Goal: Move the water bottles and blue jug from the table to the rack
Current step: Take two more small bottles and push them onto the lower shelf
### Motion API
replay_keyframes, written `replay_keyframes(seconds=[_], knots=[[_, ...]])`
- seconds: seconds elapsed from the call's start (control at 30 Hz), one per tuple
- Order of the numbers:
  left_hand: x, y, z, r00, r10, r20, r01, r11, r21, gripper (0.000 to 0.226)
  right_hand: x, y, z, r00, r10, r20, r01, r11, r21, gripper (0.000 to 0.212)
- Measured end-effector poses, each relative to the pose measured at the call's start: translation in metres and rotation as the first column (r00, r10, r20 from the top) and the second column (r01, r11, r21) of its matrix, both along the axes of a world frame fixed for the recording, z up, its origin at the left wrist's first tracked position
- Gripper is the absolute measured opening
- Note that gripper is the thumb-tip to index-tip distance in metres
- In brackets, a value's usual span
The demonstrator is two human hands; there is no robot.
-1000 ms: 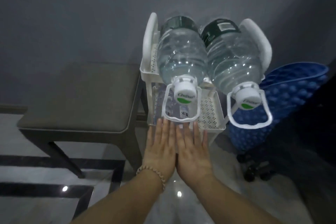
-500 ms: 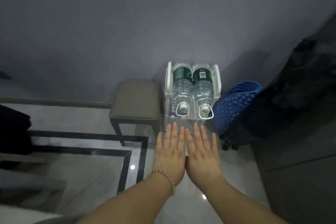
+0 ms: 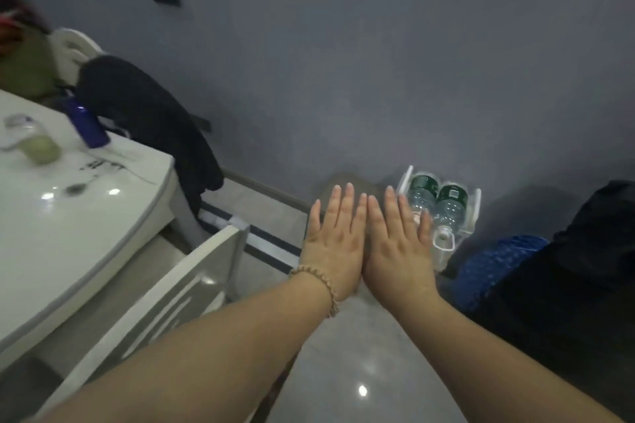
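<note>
I record that the camera has drawn back from the rack (image 3: 477, 206) and swung left. The rack and its two water bottles (image 3: 452, 203), which filled the centre a second ago, now show small and far off. The right hand (image 3: 398, 251), formerly below the rack's front edge, now overlaps the rack's left side and covers the neck end of the left bottle. The left hand (image 3: 335, 244) now lies left of the rack. Well left of the rack, the table (image 3: 86, 216) bearing the blue jug (image 3: 87, 125) has come into view.

I read no text. Green labels (image 3: 422, 186) on water bottles (image 3: 446, 213), just beyond right grip (image 3: 398, 251): print too small. Dark marks (image 3: 99, 165) on tabletop (image 3: 86, 233), far left of left grip (image 3: 335, 244): blurred.
</note>
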State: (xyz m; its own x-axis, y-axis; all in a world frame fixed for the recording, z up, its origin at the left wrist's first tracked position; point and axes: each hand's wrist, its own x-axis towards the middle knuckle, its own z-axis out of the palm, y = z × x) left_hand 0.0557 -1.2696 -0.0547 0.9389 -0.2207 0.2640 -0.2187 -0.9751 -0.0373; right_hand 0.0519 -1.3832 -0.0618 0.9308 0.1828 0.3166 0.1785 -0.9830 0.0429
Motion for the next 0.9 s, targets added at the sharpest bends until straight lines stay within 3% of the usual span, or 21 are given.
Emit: replay_keyframes(seconds=[0.13, 0.37, 0.6, 0.9], knots=[[-0.031, 0.079, 0.038, 0.992, 0.106, 0.067, -0.109, 0.993, 0.034, 0.094, -0.022, 0.081, 0.04, 0.994, 0.102, 0.029, -0.103, 0.995, 0.012, 0.079], [-0.1, 0.262, 0.06, 0.951, 0.286, 0.121, -0.282, 0.958, -0.043, 0.087, -0.076, 0.261, 0.073, 0.94, 0.317, 0.128, -0.316, 0.948, -0.028, 0.08], [-0.201, 0.511, 0.05, 0.92, 0.386, 0.071, -0.391, 0.915, 0.097, 0.082, -0.159, 0.512, 0.056, 0.891, 0.453, 0.029, -0.454, 0.89, 0.054, 0.081], [-0.19, 0.656, 0.023, 0.896, 0.443, -0.015, -0.44, 0.894, 0.081, 0.083, -0.144, 0.651, 0.034, 0.865, 0.5, -0.046, -0.497, 0.866, 0.059, 0.083]])
